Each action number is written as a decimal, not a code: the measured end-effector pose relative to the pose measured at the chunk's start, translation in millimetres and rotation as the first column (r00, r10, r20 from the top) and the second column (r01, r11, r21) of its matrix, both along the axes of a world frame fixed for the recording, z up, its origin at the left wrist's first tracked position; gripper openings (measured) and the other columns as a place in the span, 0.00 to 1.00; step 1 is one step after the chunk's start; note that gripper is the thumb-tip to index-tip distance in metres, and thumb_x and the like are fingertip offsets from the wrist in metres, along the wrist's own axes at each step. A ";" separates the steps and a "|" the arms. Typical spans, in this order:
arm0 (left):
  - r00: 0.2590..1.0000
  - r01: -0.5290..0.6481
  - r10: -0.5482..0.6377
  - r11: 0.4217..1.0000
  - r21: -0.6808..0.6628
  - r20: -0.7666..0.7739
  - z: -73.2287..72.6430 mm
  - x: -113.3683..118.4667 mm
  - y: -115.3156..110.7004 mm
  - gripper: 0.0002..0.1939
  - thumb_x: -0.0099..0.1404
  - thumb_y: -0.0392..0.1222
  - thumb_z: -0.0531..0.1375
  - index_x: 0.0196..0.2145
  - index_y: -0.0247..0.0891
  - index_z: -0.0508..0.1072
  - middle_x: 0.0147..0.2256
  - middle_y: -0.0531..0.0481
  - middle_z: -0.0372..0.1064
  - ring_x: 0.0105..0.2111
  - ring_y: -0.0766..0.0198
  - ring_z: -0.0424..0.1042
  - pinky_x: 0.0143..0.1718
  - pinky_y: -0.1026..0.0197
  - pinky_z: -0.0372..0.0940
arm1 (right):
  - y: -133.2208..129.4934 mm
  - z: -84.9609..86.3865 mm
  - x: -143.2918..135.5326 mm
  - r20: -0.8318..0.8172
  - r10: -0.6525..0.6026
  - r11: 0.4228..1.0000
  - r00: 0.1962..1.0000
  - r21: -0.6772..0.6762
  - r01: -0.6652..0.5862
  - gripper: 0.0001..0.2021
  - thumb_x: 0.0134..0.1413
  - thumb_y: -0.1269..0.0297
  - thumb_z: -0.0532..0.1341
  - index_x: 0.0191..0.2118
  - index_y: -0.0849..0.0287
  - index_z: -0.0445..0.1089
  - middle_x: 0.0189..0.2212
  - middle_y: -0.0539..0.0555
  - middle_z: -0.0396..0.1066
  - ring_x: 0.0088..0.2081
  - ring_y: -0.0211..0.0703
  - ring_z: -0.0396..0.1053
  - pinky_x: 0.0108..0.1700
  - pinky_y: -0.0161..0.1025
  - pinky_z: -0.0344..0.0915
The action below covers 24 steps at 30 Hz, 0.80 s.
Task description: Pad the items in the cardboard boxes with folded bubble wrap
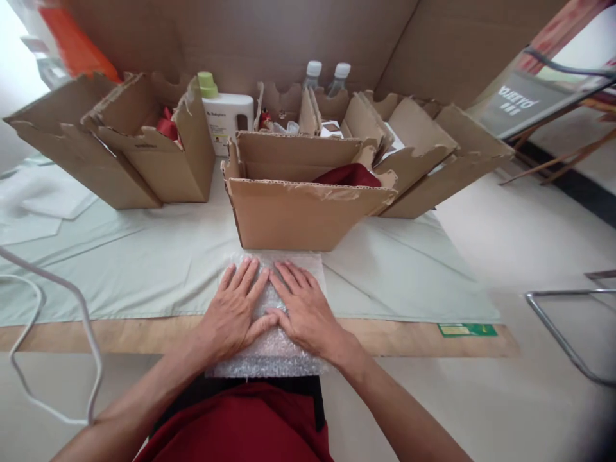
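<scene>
From my seat far away, I see a long table (409, 338) with a pale green cloth (409, 276) over most of it. A brown box (283, 218) stands on the cloth, nearer to me than the other boxes (195, 167). The bubble wrap (267, 367) lies flat just in front of the brown box, right under my left hand (231, 319) and right hand (308, 319). Its long side seems to run from the box toward my body, but the hands hide much of it. Neither hand is nearer; both rest on it. The fingers are spread flat and pinch nothing, and the thumbs meet in the middle. The wrap's near end pokes past the table's edge. The box blocks the far end; I think the sides give room.
</scene>
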<state>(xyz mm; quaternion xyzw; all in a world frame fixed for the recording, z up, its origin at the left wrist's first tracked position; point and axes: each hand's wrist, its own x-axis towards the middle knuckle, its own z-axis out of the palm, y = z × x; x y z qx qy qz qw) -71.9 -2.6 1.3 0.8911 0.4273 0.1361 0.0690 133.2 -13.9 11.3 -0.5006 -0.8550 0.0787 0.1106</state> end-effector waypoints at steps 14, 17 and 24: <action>0.998 -0.007 0.007 1.000 -0.001 0.067 -3.1 -4.9 1.1 0.38 0.70 0.61 0.59 0.70 0.41 0.56 0.74 0.33 0.46 0.74 0.36 0.45 0.71 0.29 0.43 | -37.2 -18.1 79.5 0.040 -0.327 0.916 0.944 0.258 0.307 0.23 0.73 0.55 0.52 0.65 0.61 0.67 0.67 0.67 0.64 0.66 0.63 0.63 0.61 0.61 0.64; 0.999 0.028 -0.028 1.000 0.008 0.034 0.4 -1.1 0.7 0.33 0.72 0.56 0.59 0.69 0.42 0.59 0.74 0.36 0.48 0.74 0.40 0.46 0.72 0.31 0.41 | -30.1 -10.3 60.0 -0.011 -0.239 0.943 0.971 0.236 0.235 0.23 0.72 0.57 0.53 0.65 0.60 0.67 0.68 0.66 0.63 0.67 0.61 0.61 0.62 0.60 0.63; 0.989 0.137 -0.127 0.979 -0.148 0.074 13.7 -19.8 -3.0 0.38 0.72 0.63 0.55 0.72 0.42 0.57 0.74 0.36 0.46 0.74 0.38 0.45 0.70 0.28 0.46 | -42.8 1.4 71.1 -0.133 -0.024 0.999 0.991 0.028 0.028 0.23 0.69 0.57 0.58 0.65 0.58 0.67 0.66 0.63 0.66 0.67 0.57 0.63 0.64 0.59 0.65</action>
